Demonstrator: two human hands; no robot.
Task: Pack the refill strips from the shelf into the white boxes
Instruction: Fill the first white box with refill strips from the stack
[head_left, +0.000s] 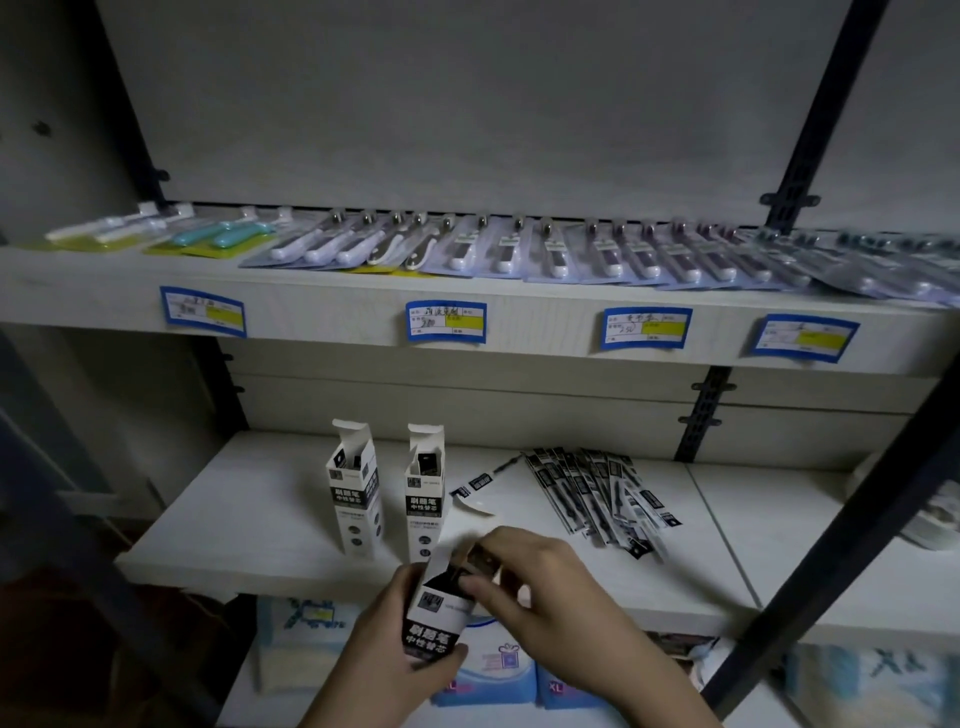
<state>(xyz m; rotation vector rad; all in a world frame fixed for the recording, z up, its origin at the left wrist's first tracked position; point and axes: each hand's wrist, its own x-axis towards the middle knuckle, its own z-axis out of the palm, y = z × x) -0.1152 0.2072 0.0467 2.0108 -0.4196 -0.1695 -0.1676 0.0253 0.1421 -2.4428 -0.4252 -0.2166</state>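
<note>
My left hand grips a white box with black print, held in front of the middle shelf's edge with its top flap open. My right hand pinches dark refill strips at the box's open mouth. Two more white boxes stand upright and open on the shelf: one at the left and one beside it, with dark strips showing inside. A fanned pile of refill strips lies to the right, and a single strip lies apart near the second box.
The white middle shelf has a dark upright post crossing at the right. The upper shelf carries rows of packaged utensils and blue price tags. Blue-and-white packs sit on the shelf below.
</note>
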